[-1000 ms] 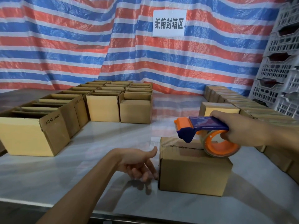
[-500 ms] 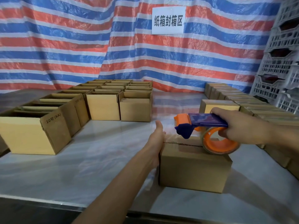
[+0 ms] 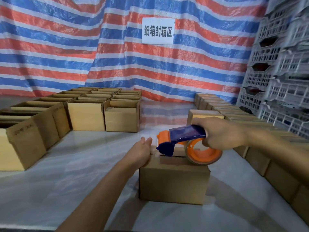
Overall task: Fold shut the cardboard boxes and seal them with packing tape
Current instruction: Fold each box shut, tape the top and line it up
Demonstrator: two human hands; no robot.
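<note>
Single view, head-worn, wide-angle. Looks forward and slightly down across white table (image 3: pixel 83 164) from its near side; table's near edge shows at bottom left. Close to work: closed box (image 3: pixel 173 183) sits low centre. Forearms enter frame, left hand (image 3: pixel 142 152) from bottom edge, right hand (image 3: pixel 220 134) from right edge. Faces striped tarp wall (image 3: pixel 66 47) and white sign (image 3: pixel 158 30), farther back. Open boxes (image 3: pixel 87 114) at left, mid-distance. Grey crates (image 3: pixel 280 64) at right edge, blurred, lines bowed by lens.
</note>
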